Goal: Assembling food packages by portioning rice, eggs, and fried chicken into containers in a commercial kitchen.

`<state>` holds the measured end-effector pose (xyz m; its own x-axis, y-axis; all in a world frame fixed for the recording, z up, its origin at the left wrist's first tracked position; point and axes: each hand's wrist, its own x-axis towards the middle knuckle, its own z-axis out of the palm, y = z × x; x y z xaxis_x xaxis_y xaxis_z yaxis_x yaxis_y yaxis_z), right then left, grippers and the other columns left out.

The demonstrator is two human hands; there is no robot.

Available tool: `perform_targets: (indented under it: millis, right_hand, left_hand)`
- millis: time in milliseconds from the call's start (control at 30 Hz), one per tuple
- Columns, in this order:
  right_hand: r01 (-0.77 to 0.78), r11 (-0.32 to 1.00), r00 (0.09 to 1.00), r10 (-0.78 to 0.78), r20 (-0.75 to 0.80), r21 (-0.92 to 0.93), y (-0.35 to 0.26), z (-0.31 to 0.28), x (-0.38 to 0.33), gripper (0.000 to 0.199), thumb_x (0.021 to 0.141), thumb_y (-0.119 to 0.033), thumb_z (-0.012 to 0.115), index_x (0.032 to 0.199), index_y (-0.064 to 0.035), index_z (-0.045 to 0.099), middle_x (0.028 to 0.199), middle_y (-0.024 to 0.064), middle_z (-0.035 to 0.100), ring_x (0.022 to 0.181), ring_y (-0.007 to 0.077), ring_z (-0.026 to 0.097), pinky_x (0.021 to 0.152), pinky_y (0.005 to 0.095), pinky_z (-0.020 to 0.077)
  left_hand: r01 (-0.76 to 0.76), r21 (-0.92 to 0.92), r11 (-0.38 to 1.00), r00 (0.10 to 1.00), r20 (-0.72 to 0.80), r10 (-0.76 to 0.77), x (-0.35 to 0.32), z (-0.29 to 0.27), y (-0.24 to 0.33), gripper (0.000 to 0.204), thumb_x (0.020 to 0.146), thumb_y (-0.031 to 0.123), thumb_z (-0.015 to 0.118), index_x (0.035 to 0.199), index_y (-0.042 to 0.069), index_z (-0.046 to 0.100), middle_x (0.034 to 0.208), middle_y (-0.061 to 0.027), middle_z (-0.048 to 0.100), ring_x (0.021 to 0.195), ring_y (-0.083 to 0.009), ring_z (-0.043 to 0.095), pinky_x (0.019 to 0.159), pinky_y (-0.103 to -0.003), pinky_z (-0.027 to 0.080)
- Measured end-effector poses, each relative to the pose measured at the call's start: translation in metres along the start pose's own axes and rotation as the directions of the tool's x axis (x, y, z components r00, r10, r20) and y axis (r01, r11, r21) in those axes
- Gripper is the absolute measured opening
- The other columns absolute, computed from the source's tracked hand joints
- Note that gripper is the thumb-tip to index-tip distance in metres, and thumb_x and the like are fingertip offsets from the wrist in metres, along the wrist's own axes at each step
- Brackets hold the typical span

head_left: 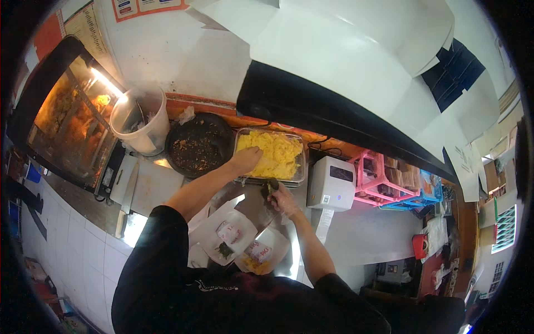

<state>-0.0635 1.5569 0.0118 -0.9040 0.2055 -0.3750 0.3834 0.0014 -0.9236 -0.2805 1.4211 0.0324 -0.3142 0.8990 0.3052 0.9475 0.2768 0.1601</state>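
My left hand point(247, 161) reaches over the near left part of a clear rectangular tray point(299, 180) filled with crumbly yellow food point(272, 153) that looks like scrambled egg. Its fingers are curled closed at the food; what they hold, if anything, is hidden. In a clear plastic glove, my right hand point(282, 202) is closed on a clump of dark green leaves point(270, 189) just in front of the tray. Nearer me are two white open boxes. The left box point(208, 228) holds a wrapped bundle point(228, 232) and green leaves; the right box point(282, 245) holds another bundle and yellow food.
Left of the tray are a dark round pan point(197, 146) with brown crumbs, a translucent bucket point(151, 131) and a lit glass food warmer point(72, 117). A knife point(130, 186) lies by a white cutting board point(157, 186). Rightward are a white receipt printer point(332, 182) and a pink basket point(384, 181).
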Motion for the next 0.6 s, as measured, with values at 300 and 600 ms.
perform_targets:
  millis: [300, 600]
  right_hand:
    - [0.074, 0.406, 0.865, -0.480, -0.144, -0.911, -0.030, 0.028, 0.030, 0.061, 0.093, -0.012, 0.053, 0.146, 0.0063, 0.031, 0.095, 0.0304, 0.065, 0.086, 0.0453, 0.066, 0.074, 0.0519, 0.0534]
    - [0.019, 0.258, 0.957, -0.284, -0.057, -0.966, -0.057, 0.026, 0.040, 0.046, 0.096, -0.013, 0.048, 0.134, 0.0109, 0.037, 0.099, 0.0307, 0.068, 0.094, 0.0436, 0.069, 0.078, 0.0492, 0.0565]
  left_hand:
    - [0.048, -0.168, 0.985, 0.990, -0.120, -0.069, -0.004, -0.004, 0.008, 0.014, 0.087, 0.011, 0.058, 0.096, 0.000, 0.058, 0.093, -0.0171, 0.061, 0.090, -0.0357, 0.065, 0.079, -0.045, 0.054]
    - [0.156, -0.271, 0.950, 0.983, -0.055, -0.178, -0.001, -0.012, 0.012, 0.014, 0.091, 0.014, 0.057, 0.095, 0.001, 0.062, 0.092, -0.0174, 0.064, 0.088, -0.0370, 0.065, 0.079, -0.046, 0.054]
